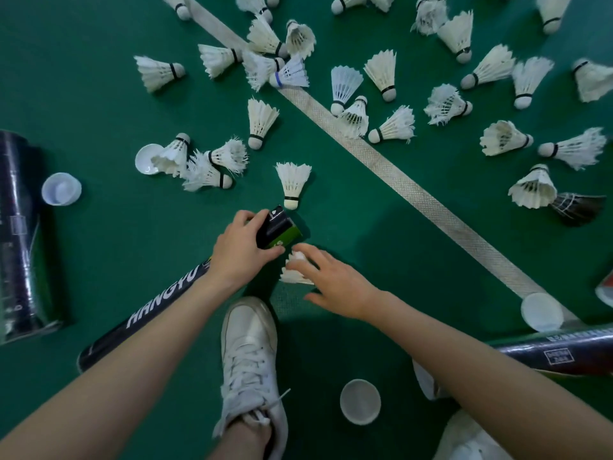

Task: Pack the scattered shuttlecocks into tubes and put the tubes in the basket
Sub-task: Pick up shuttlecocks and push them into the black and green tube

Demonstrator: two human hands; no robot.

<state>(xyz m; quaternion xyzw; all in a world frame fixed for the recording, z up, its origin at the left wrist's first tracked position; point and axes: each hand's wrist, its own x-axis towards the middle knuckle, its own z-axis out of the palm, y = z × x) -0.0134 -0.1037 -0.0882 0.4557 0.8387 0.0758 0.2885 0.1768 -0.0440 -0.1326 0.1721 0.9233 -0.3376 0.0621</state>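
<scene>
- Left hand [238, 254]: fingers curled round the mouth end of the tube [166, 303], which lies on the floor [99, 104].
- Right hand [335, 283]: fingers laid over a shuttlecock [293, 275] just beside the mouth; whether they pinch it cannot be told. Best fed cork-first, in line with the tube.
- Loose shuttlecocks [394, 127]: many unpacked; basket unseen.

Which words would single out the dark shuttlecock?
Find the white court line crossing the green floor; look right of it, at the picture's right edge. The dark shuttlecock lies beside a white shuttlecock there. It alone has blackish feathers.
</scene>
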